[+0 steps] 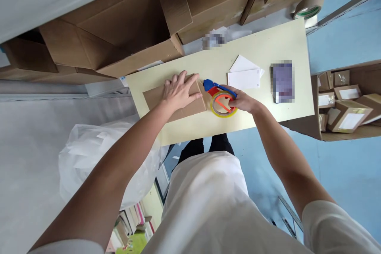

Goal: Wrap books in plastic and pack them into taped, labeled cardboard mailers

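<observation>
Steady the cardboard box (193, 108) under the spread left hand (179, 92), the right hand (242, 100) gripping the tape dispenser (213, 91) squarely.

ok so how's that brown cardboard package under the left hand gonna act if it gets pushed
The cardboard package should be fairly stiff, since its edges look straight. It would probably slide rather than tip, lying low and flat on the table, though the left hand resting on top may add drag.
</observation>
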Motion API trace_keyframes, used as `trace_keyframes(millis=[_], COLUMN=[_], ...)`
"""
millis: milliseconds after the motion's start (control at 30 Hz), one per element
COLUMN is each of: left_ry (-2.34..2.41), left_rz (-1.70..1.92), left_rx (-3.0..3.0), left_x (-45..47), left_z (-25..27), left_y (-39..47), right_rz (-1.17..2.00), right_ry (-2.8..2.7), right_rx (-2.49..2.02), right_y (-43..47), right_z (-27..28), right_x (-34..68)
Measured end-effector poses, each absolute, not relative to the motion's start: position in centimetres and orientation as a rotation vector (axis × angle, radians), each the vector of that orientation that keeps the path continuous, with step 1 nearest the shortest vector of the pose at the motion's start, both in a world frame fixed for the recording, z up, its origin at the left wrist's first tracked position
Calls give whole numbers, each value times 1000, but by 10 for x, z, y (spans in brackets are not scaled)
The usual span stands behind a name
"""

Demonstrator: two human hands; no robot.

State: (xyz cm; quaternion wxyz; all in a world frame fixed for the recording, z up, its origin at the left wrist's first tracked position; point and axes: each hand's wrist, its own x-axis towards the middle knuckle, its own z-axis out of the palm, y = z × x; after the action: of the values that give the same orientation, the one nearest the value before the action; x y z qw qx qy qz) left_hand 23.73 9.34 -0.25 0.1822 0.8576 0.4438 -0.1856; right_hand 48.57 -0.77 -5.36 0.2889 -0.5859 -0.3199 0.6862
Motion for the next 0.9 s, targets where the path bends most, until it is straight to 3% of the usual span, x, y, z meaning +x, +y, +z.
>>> trace_keyframes(millis=[233,367,533,733,900], left_ry=[1326,1477,1729,1600,1435], left_rz=[-483,-404,-245,-333,-459], left_rx=[2414,2340,2167,2351,2412], left_x=[244,246,223,200,210], left_z=[-4,-14,-30,-16,-8], left_y=[86,82,94,116,127], right_rz=[1904,1719,1582,1652,1725], right_ry=[-772,-709,-738,-986,-1103], right_rx=[-1523,-1561,-1586,-1498,-1498], right_y=[-110,-132,-58,55,69], right_z=[-65,-66,-69,-80,-79], right_x=[465,431,427,455,460])
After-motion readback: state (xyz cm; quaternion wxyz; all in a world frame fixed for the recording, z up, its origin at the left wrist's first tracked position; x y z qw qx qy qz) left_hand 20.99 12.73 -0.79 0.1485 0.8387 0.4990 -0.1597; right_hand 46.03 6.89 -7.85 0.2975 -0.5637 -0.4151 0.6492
